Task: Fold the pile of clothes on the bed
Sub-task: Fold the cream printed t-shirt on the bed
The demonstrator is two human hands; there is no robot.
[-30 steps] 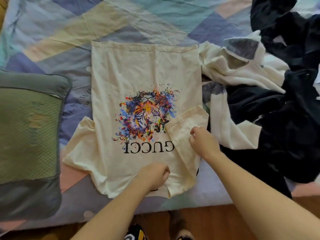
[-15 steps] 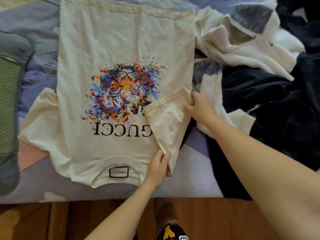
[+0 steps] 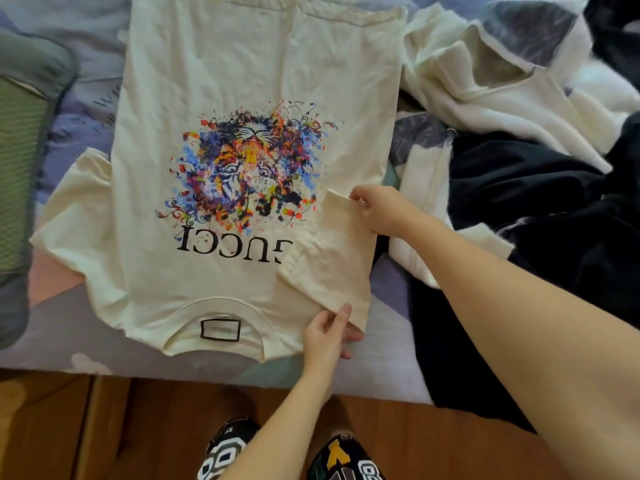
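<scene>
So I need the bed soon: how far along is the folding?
Barely begun; no folded garment shows. In hand: the cream T-shirt lies flat, its right sleeve turned inward, pinched by the right hand and left hand. Left: its other sleeve, then the white garment and black clothes.

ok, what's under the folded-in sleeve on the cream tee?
The folded sleeve lies on the cream T-shirt front, covering the last letter of the print. Right hand and left hand pinch it. Anything else beneath is hidden.

"GUCCI" on cream T-shirt (image 3: 221, 84)
</scene>
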